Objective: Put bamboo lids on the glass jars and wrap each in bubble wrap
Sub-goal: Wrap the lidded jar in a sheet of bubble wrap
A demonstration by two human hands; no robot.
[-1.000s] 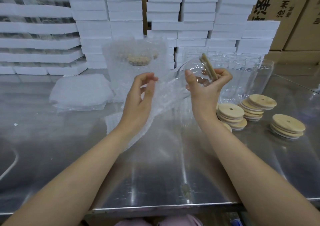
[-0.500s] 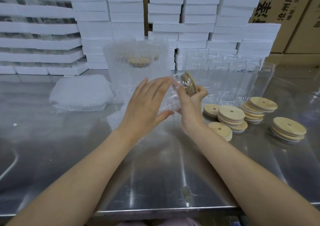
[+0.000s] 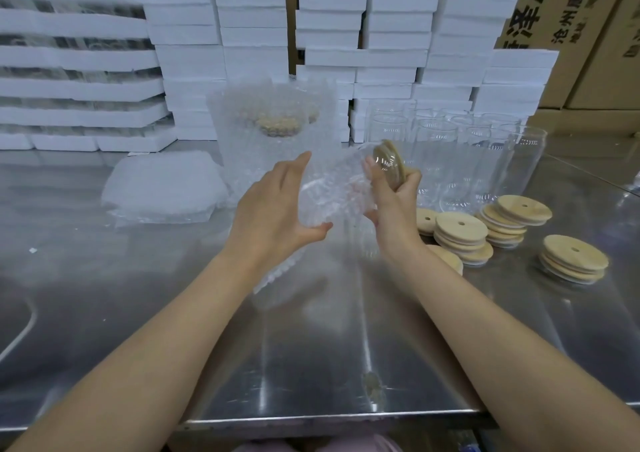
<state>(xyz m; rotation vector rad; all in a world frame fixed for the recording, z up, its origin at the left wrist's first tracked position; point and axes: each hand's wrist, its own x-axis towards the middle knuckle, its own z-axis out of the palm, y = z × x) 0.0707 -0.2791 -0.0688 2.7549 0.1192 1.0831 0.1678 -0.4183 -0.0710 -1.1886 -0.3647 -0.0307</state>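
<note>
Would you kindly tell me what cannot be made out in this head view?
Head view:
- Held jar: its clear glass body is veiled by bubble wrap.
- Wrapped jars behind: number blurred by wrap.
- Empty jars: rear rows overlap, uncountable.
- Carton print: cut by top edge.

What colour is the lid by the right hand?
Pale tan bamboo. The lid shows best in the head view, just above the right hand.

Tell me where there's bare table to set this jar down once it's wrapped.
Bare steel table runs from your forearms to the near edge, and left of your left arm, in front of the bubble wrap stack. Crowded: lid stacks at right, empty jars behind them, wrapped jars at centre back.
</note>
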